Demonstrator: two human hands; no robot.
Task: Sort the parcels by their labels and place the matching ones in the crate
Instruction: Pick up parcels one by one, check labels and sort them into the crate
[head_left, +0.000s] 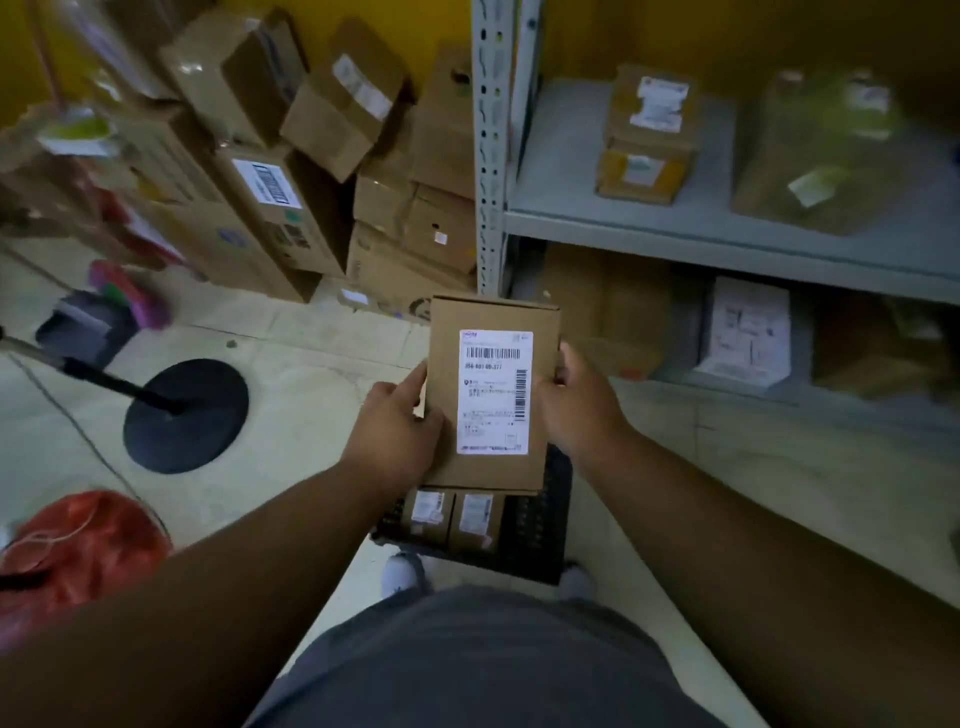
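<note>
I hold a small brown cardboard parcel (447, 364) with a white barcode label facing up, in front of me at mid-frame. My left hand (395, 431) grips its left edge and my right hand (576, 405) grips its right edge. Directly below it on the floor stands a black crate (540, 525), partly hidden by the parcel. Two small labelled parcels (452, 514) stand side by side inside the crate.
A grey metal shelf (727, 228) on the right carries several parcels on two levels. Stacked cardboard boxes (270, 192) fill the back left. A black round stand base (187, 415) and a red bag (78, 551) lie on the tiled floor at left.
</note>
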